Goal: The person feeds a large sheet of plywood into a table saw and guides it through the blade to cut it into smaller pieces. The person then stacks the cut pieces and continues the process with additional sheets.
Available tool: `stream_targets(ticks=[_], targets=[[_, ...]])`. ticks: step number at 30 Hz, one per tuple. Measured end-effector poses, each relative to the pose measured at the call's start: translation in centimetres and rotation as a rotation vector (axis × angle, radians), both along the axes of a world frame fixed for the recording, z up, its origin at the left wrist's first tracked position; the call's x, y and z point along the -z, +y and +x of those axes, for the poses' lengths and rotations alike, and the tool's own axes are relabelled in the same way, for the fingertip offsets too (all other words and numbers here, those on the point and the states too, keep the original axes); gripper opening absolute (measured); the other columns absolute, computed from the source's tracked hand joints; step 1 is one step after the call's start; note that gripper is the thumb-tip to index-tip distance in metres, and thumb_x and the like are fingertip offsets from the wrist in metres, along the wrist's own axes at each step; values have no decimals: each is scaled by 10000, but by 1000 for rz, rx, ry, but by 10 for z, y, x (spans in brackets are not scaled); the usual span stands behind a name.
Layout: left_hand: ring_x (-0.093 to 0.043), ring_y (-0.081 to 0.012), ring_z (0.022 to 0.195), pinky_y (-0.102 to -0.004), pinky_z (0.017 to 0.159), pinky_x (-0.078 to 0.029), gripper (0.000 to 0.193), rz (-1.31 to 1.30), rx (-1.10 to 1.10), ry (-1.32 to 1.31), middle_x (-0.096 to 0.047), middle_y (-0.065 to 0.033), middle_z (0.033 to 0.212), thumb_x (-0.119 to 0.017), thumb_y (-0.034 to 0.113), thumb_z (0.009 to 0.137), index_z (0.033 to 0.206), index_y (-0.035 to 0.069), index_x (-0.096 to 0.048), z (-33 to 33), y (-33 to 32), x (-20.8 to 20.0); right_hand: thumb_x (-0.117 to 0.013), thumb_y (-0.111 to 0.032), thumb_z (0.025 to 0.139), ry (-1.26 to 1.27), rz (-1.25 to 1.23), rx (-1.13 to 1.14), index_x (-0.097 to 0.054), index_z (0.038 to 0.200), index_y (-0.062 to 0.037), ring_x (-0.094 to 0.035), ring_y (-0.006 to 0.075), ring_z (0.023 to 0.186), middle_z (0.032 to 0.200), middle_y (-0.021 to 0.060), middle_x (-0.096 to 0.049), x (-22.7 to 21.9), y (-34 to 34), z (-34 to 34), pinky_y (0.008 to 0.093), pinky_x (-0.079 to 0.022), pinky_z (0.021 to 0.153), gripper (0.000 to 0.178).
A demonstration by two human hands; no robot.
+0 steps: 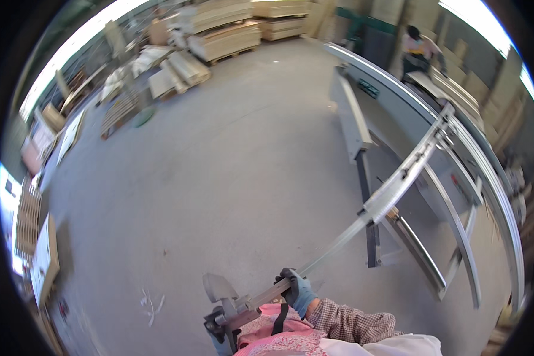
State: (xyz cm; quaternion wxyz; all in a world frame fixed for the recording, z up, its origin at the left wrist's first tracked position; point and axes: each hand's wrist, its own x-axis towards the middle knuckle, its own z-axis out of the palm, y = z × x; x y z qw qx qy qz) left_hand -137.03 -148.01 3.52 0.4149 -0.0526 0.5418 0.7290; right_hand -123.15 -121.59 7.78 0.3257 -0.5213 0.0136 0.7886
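1. Right hand, grey glove, gripped long grey metal fence rail near its end clamp, by the body.
2. Left hand: not seen.
3. Risk: far rail end possibly jamming on grey saw carriage w/ uneven pull.

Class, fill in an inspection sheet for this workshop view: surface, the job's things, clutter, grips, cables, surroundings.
Surface: grey concrete floor, with a few pale scraps at lower left.
Job's things: long metal rail running from the hand up to the saw frame; its near end carries a grey end piece.
Clutter: loose boards and a pallet at upper left.
Grips: right hand, in a blue glove, closed around the rail; left hand not seen.
Cables: nothing seen.
Surroundings: stacked panels at the back; more boards along the left edge; another person working at upper right.
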Motion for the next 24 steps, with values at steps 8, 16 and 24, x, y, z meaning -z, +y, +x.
stream_targets(ticks=[8,16,24], targets=[[-565,-285,950,-411,721,-533,393,-234,547,205,-546,-126,1092,-435,418,908,1141,102,-445,-50,5,-21,-641,-88,760,-167,103,202,-467,947,-37,-572,200,536,690,83,-554,-16,-10,-14,349,-517,491,261],[-565,-316,967,-429,734,-532,436,-280,645,328,-541,-150,1115,-473,403,896,1187,84,-414,-177,-66,-10,-611,-160,807,-414,320,402,-513,870,-68,-537,196,469,615,58,-525,15,27,0,356,-510,439,149],[-565,-347,983,-447,747,-530,491,-402,480,362,-536,-174,1139,-510,388,885,1233,66,-384,-344,-168,-7,-618,-519,791,-641,235,346,-376,1119,-62,-594,267,564,747,155,-583,-14,-2,-36,396,-535,496,612]])
